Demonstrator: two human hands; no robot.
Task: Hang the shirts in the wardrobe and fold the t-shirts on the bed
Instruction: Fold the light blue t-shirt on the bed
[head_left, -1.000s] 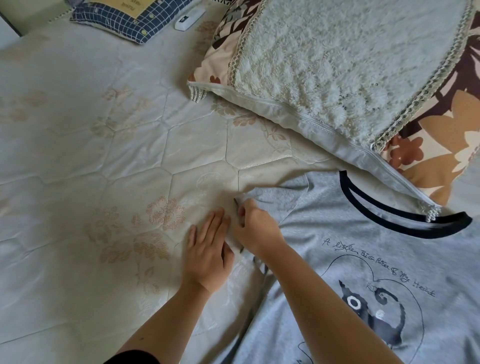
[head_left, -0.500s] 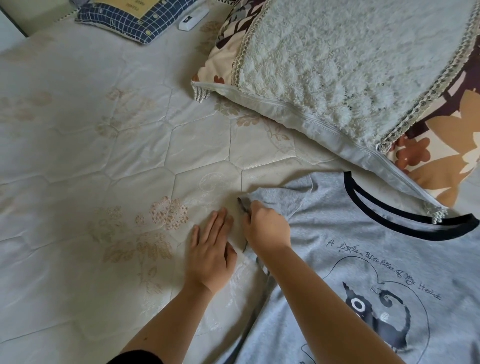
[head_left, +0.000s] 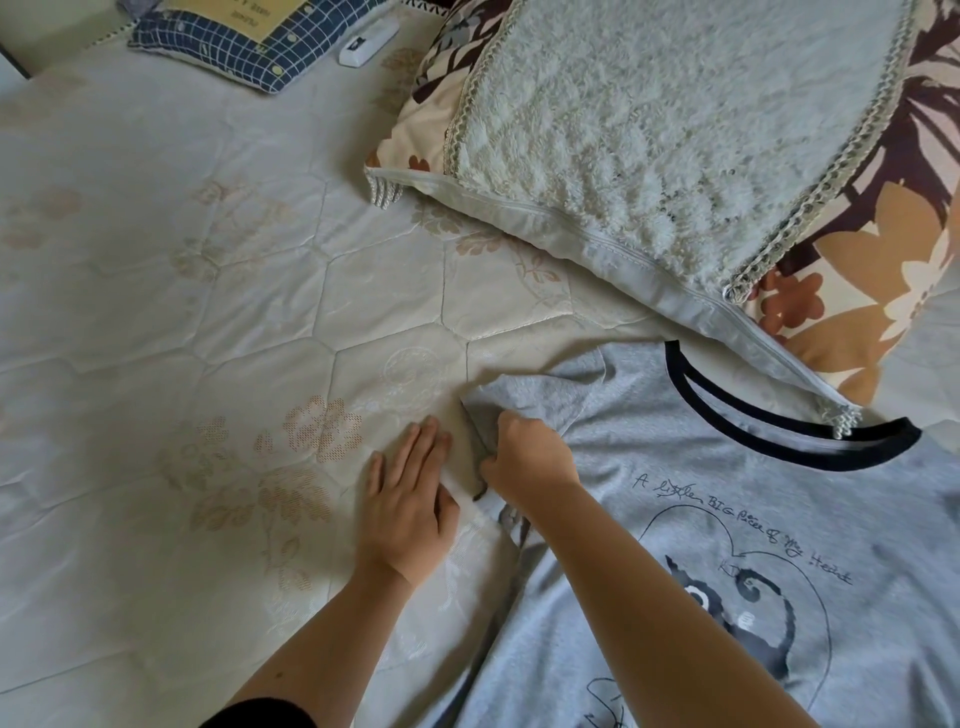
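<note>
Both hands work at the left edge of the grey t-shirt (head_left: 727, 509), which lies face-up on the quilted mattress (head_left: 208, 312) with its printed front showing and its dark collar (head_left: 769, 426) just below the pillow (head_left: 649, 130). The left hand (head_left: 410, 499) lies palm down on the mattress, fingers straight and close together, gripping nothing. It sits just beside the sleeve (head_left: 545, 395). The right hand (head_left: 530, 457) is curled with knuckles up, its fingers bunched on the sleeve's dark-trimmed edge and grasping the fabric there. The right forearm reaches in on a diagonal from the lower right, across the shirt's print; the left forearm comes up from the bottom edge, a dark cuff at its end. Far off at the top left rest a checked cloth item (head_left: 218, 47) and a small white device (head_left: 366, 41).
</note>
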